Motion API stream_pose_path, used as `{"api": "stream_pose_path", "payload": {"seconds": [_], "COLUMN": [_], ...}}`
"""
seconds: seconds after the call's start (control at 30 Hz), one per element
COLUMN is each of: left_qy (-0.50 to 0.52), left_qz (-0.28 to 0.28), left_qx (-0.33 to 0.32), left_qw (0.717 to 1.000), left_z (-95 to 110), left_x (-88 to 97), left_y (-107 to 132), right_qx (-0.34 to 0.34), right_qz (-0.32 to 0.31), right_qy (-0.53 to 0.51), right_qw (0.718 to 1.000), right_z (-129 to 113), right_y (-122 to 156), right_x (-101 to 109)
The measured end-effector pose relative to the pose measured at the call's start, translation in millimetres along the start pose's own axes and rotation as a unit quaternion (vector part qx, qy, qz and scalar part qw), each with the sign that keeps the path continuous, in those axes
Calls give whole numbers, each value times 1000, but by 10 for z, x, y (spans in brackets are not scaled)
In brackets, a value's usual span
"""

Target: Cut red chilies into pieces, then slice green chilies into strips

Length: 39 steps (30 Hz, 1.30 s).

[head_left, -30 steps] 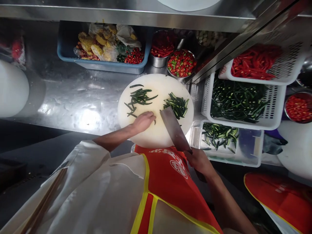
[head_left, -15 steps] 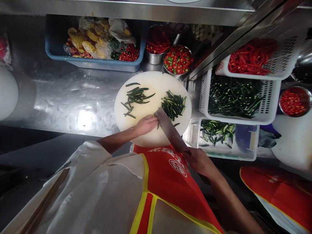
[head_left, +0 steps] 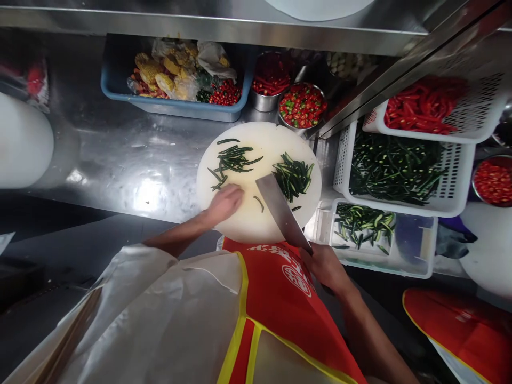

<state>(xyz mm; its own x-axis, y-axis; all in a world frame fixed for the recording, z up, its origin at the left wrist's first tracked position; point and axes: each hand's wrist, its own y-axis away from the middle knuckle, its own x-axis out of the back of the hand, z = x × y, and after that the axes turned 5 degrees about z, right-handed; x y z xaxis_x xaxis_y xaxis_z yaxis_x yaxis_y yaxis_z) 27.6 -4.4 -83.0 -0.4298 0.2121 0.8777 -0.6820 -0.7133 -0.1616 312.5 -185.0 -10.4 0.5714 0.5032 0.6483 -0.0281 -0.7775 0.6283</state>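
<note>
My right hand (head_left: 323,262) grips the handle of a cleaver (head_left: 280,205), whose wide blade lies slanted over the white round cutting board (head_left: 248,229). My left hand (head_left: 226,204) is over the board's left part, fingers curled and a little blurred; its fingertips are hidden. Just beyond it lies a loose pile of slender dark green chili peppers (head_left: 236,159). Between my left hand and the blade is a single curved green chili piece (head_left: 259,203). To the right of the blade tip sits a heap of cut green chilies (head_left: 294,176), pale insides showing.
A blue tub (head_left: 188,108) with corn and red chilies stands behind the board, beside metal pots of chopped red chilies (head_left: 303,106). At right are white baskets of red (head_left: 424,106) and green chilies (head_left: 396,165), plus a clear bin (head_left: 416,245). A co-worker's red apron (head_left: 452,330) shows lower right.
My left hand has moved left, away from the blade and toward the chili pile, leaving one curved piece bare on the board. The cleaver stays near the cut heap. The view has shifted slightly.
</note>
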Motion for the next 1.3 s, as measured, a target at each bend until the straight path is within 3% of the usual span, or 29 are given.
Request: {"api": "stream_pose_path", "payload": {"seconds": [0.1,0.17,0.23,0.33,0.43,0.57,0.87,1.0,1.17,1.3], "left_qy": [-76,-77,-40,45,84,82,82,82,88,62], "left_qz": [-12,-46,-61,-56,-47,-21,-32,-47,-47,-38], "left_qx": [104,116,105,58,-55,-126,-138,-136,-144,-103], "left_qw": [992,989,992,996,994,988,987,986,984,992], "left_z": [-250,-298,-205,103,377,462,396,391,426,389], "left_x": [226,249,151,-137,-405,-540,-523,-525,-543,-365], "left_y": [174,222,190,32,-134,-226,-251,-262,-293,-226], "right_qx": [52,42,-6,-48,-39,-25,-57,-72,-70,-29], "right_qz": [-52,-63,-45,2,26,11,-48,-67,-8,13], "right_qy": [0,1,9,19,23,13,-18,-6,19,3], "right_qw": [997,997,999,999,999,1000,997,995,997,999], "right_z": [96,127,131,94,35,-15,-6,-86,-185,-114], "right_y": [114,104,53,-9,7,93,301,222,-165,-127], "right_x": [65,63,37,4,10,61,283,216,-14,-2]}}
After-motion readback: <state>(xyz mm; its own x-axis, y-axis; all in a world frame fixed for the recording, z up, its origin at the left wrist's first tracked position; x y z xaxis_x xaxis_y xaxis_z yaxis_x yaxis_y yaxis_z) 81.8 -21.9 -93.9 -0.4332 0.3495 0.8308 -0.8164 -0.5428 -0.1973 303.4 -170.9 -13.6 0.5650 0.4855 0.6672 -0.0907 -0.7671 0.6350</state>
